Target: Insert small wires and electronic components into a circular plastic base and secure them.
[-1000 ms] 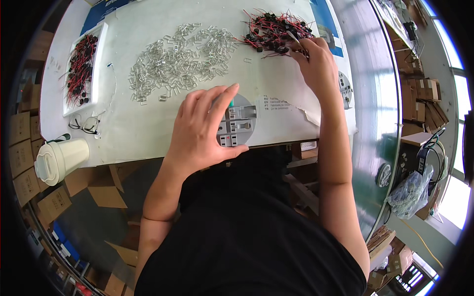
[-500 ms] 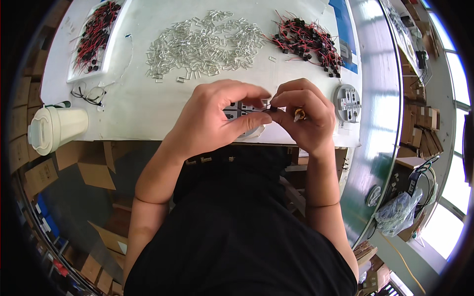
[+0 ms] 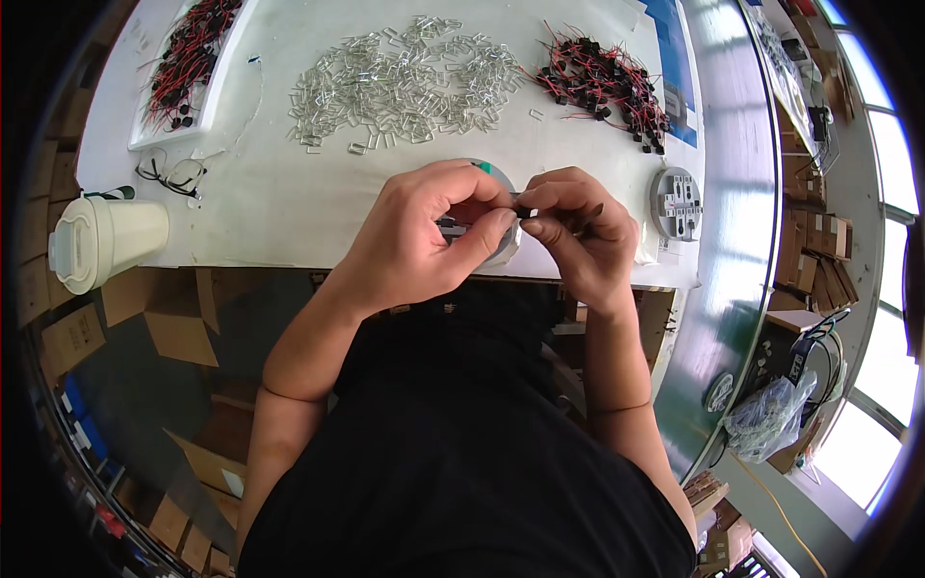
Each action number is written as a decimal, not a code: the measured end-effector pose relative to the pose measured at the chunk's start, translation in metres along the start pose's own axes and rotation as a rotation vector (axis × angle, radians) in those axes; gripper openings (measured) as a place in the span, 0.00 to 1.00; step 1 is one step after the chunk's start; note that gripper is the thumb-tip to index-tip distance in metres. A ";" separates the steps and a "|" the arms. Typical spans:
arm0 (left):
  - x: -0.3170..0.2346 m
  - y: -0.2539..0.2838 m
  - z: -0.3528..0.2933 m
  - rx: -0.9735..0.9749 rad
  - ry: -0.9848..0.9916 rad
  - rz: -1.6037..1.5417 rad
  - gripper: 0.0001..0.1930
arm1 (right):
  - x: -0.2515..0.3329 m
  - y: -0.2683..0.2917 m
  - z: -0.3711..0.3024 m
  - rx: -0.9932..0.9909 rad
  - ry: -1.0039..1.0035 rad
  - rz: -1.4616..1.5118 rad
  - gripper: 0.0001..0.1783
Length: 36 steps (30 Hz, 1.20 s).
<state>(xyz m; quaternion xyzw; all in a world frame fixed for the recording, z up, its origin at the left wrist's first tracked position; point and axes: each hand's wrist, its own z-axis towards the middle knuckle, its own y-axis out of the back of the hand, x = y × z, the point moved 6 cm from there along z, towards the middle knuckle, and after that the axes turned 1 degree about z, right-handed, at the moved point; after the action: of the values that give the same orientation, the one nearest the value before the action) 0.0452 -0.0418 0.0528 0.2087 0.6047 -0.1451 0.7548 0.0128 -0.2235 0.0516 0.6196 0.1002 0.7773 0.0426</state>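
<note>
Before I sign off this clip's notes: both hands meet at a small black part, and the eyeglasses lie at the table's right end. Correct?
Not quite: in the head view the eyeglasses lie at the left end of the table. The left hand and right hand do meet at the small black part.

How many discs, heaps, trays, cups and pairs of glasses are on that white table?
Round grey discs: 2
White trays: 1
Heaps of shiny clips: 1
Heaps of red-wired black parts, one in the tray: 2
Lidded cups: 1
Pairs of glasses: 1
Total: 8
</note>
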 end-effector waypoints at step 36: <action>0.029 -0.011 -0.018 -0.141 -0.092 0.603 0.08 | 0.004 -0.018 -0.015 0.136 0.022 -0.720 0.12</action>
<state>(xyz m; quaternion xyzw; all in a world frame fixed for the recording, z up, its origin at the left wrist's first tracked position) 0.0312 -0.0412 0.0197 0.3188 0.4895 0.1184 0.8030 -0.0040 -0.2065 0.0485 0.5377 0.3638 0.7107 0.2711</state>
